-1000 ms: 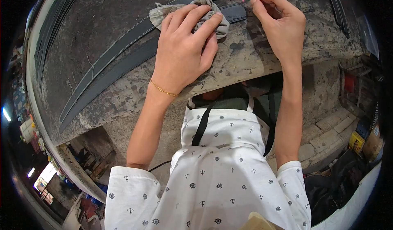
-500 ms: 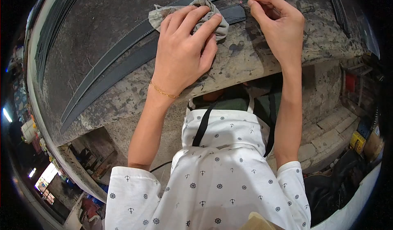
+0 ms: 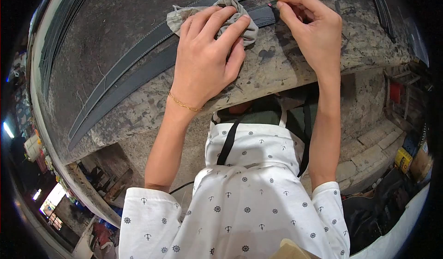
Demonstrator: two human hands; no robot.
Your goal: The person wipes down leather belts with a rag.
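Observation:
My left hand (image 3: 205, 47) presses a crumpled grey cloth (image 3: 249, 30) down onto a dark leather strap (image 3: 134, 81), fingers bent over the fabric. The strap's squared end (image 3: 263, 15) comes out to the right of the cloth. By that end, my right hand (image 3: 316, 26) is closed in a pinch of thumb and forefinger; whatever lies between the fingertips is too small to make out. A tiny pink-red spot (image 3: 270, 5) shows at the strap's end, beside the pinch. Just behind lies a second dark strap with pale stitching (image 3: 138, 51), curving across the worktop.
The worn, stained worktop (image 3: 295, 51) has a front edge near my forearms. More dark straps lie at its far left (image 3: 60, 33) and a stitched one (image 3: 380, 10) at the right. Below right are bricks (image 3: 364, 153) and a yellow box (image 3: 403, 160).
My right fingertips have shifted slightly left and the pink-red spot now shows more plainly at the strap's end. My left hand and the cloth have hardly moved.

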